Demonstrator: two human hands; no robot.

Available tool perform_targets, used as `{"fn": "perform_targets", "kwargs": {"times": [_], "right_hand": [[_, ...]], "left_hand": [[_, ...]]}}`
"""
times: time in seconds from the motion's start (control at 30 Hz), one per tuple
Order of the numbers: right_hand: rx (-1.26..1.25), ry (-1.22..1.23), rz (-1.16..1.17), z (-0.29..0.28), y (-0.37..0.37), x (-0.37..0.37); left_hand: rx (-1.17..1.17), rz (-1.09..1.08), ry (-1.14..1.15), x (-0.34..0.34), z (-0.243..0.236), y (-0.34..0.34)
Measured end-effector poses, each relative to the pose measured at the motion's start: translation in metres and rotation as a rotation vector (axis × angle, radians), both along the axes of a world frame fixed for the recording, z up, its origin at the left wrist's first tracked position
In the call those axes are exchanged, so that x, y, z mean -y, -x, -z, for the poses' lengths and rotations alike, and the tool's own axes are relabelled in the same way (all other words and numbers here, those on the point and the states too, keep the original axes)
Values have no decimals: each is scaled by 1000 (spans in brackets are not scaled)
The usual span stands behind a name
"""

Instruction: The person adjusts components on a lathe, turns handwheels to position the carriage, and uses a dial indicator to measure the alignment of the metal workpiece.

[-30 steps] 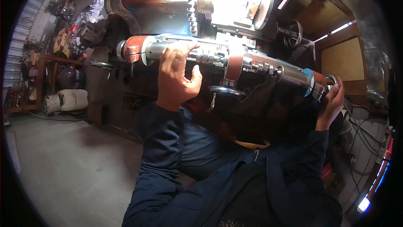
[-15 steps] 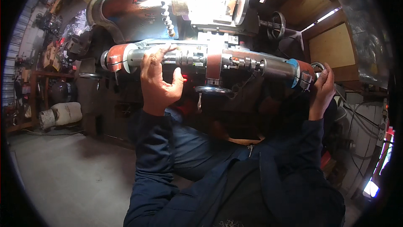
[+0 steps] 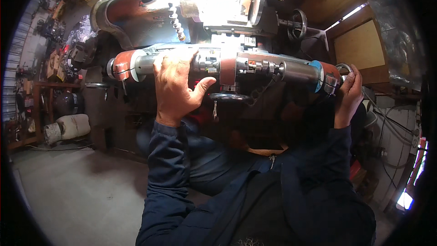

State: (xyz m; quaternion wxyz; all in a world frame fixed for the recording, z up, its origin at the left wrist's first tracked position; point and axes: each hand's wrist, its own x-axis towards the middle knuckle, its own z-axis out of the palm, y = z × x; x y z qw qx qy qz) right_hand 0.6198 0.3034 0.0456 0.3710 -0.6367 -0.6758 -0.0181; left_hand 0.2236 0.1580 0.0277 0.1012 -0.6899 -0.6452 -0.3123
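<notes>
Left hand [image 3: 175, 86] wrapped over mid-span of long shaft [image 3: 227, 66], fingers closed on top, thumb under. Right hand [image 3: 348, 93] cups shaft's right end, fingers curled round it. Shaft held level at chest height before lathe [image 3: 227, 0]. Risks, judged: heavy shaft slipping from one-sided grip, tipping left; dangling ring [image 3: 227, 96] snagging; end striking lathe.

I see a long steel cylindrical assembly with orange-red bands and a blue ring [image 3: 255, 66], held level across the view, its ends slightly sagging, a metal ring hanging underneath.
</notes>
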Motion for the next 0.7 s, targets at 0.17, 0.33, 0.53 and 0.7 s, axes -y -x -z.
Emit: {"fn": "perform_targets", "kwargs": {"times": [0.17,0.33,0.53,0.7], "right_hand": [[2,-42,-11,6,-4,-2],[5,-24,-53,3,-7,-2],[191,299,-144,-31,-11,-31],[522,596,-140,-44,-7,-57]], "left_hand": [[14,-56,-19,1,3,-2],[6,6,37,3,-9,-3],[-87,-74,75,-5,5,-8],[16,45,123,-10,-3,-16]]}}
